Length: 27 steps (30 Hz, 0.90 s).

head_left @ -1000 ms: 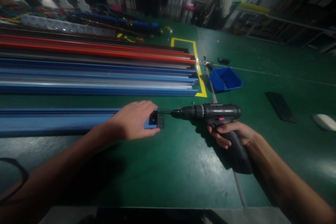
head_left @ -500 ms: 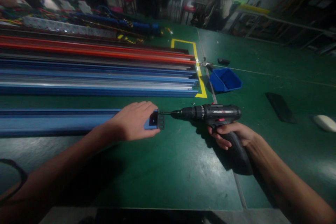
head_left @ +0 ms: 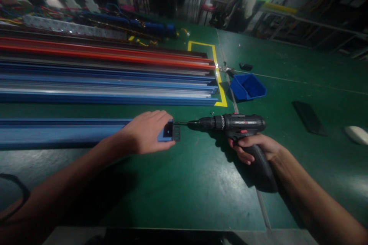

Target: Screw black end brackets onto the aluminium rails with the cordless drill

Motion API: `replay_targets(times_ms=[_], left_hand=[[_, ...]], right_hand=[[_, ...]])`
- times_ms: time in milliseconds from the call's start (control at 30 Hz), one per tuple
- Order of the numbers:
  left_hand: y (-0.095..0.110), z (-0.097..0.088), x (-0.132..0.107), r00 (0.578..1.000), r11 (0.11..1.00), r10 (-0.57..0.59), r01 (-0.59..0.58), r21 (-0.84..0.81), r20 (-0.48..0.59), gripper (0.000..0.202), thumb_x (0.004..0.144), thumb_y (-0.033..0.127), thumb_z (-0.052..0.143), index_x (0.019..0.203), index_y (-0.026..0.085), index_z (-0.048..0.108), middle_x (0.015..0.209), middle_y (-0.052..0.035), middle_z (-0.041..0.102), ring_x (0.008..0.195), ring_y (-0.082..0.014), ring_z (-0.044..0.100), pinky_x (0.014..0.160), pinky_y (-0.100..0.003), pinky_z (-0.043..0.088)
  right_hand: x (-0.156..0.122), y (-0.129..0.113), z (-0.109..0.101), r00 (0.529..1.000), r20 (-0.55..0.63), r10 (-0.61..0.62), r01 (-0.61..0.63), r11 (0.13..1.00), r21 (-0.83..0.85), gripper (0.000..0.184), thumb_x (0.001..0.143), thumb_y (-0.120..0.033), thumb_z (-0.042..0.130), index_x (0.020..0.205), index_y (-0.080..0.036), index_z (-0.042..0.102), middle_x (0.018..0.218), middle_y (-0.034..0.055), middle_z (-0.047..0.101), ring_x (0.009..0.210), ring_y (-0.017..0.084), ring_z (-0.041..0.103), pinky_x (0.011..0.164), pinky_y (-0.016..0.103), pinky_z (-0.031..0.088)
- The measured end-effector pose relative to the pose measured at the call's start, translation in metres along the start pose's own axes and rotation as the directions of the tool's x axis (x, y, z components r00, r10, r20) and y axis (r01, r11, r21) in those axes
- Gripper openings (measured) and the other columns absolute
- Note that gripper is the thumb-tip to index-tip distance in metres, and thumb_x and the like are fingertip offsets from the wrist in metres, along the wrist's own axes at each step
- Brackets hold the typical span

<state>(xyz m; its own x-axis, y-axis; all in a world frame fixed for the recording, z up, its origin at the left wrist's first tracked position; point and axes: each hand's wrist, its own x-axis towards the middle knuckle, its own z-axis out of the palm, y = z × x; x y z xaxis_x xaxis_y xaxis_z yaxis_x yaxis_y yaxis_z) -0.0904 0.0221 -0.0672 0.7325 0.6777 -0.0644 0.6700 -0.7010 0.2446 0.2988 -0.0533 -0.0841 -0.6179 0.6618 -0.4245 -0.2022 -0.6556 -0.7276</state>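
Drill (head_left: 244, 121) right of centre, held in right hand (head_left: 258, 147); left hand (head_left: 148, 132) has fingers round end of blue rail (head_left: 71, 134), left of centre. Off-axis push could skid bit (head_left: 182, 123) off black end cap (head_left: 176, 133) into left fingers.

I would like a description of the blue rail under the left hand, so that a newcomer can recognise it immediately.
On the green table, find the row of long red and blue rails. Nearer the camera, parallel to that row, lies the blue rail, its black end piece facing the drill. Unlike its neighbours, it lies apart, gripped near its end by the left hand.
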Motion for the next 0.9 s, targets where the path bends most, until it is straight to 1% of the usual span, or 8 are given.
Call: replay_targets(times_ms=[100,200,367,467,667,900], left_hand=[[-0.0002,0.0001,0.0002,1.000,1.000,0.006,-0.006,0.005,0.000,0.060,0.089,0.063,0.057,0.125,0.015,0.058,0.117,-0.0150,0.067,0.104,-0.0314,0.064,0.089,-0.045,0.049],[0.0013,-0.0010,0.0003,1.000,1.000,0.006,-0.006,0.007,0.006,0.058,0.090,0.062,0.057,0.125,0.015,0.058,0.117,-0.0148,0.067,0.104,-0.0312,0.064,0.089,-0.045,0.049],[0.0025,-0.0015,0.0004,1.000,1.000,-0.001,0.001,0.011,0.007,0.060,0.089,0.063,0.058,0.125,0.014,0.058,0.118,-0.0151,0.066,0.104,-0.0319,0.064,0.089,-0.045,0.049],[0.0021,-0.0013,0.0004,1.000,1.000,-0.004,0.004,0.003,0.002,0.060,0.089,0.062,0.058,0.125,0.014,0.058,0.118,-0.0149,0.066,0.104,-0.0316,0.064,0.089,-0.045,0.049],[0.0022,-0.0020,0.0006,1.000,1.000,-0.013,0.013,-0.009,0.008,0.059,0.088,0.063,0.058,0.124,0.015,0.059,0.116,-0.0147,0.067,0.103,-0.0319,0.065,0.088,-0.044,0.048],[0.0024,-0.0024,0.0005,1.000,1.000,-0.008,0.008,0.001,0.010,0.059,0.089,0.061,0.058,0.125,0.014,0.059,0.117,-0.0161,0.067,0.104,-0.0325,0.065,0.089,-0.046,0.050]], right_hand=[[-0.0006,-0.0005,0.0004,1.000,-0.015,0.011,-0.011,1.000,-0.005,0.019,0.086,-0.023,0.076,0.100,-0.011,0.073,0.072,0.0011,0.066,0.047,0.008,0.056,0.052,0.024,0.057],[-0.0006,-0.0002,0.0003,1.000,-0.004,0.002,-0.002,1.000,-0.005,0.019,0.086,-0.022,0.076,0.101,-0.010,0.072,0.072,0.0013,0.066,0.047,0.008,0.056,0.052,0.023,0.057],[-0.0004,0.0001,0.0016,1.000,-0.001,-0.001,0.001,1.000,-0.013,0.018,0.087,-0.023,0.075,0.100,-0.011,0.073,0.067,0.0000,0.064,0.046,0.008,0.055,0.052,0.023,0.057],[-0.0002,-0.0004,0.0026,1.000,-0.005,-0.008,0.008,1.000,-0.017,0.018,0.087,-0.022,0.074,0.100,-0.011,0.073,0.067,0.0002,0.065,0.047,0.008,0.055,0.053,0.023,0.056],[-0.0007,0.0002,0.0009,0.999,-0.033,0.019,-0.020,1.000,-0.021,0.019,0.085,-0.027,0.077,0.097,-0.012,0.072,0.067,-0.0002,0.064,0.046,0.009,0.054,0.052,0.024,0.055],[-0.0009,0.0009,-0.0025,1.000,0.019,0.006,-0.006,1.000,0.006,0.016,0.089,-0.020,0.071,0.101,-0.009,0.071,0.070,0.0007,0.065,0.048,0.008,0.056,0.054,0.024,0.056]])
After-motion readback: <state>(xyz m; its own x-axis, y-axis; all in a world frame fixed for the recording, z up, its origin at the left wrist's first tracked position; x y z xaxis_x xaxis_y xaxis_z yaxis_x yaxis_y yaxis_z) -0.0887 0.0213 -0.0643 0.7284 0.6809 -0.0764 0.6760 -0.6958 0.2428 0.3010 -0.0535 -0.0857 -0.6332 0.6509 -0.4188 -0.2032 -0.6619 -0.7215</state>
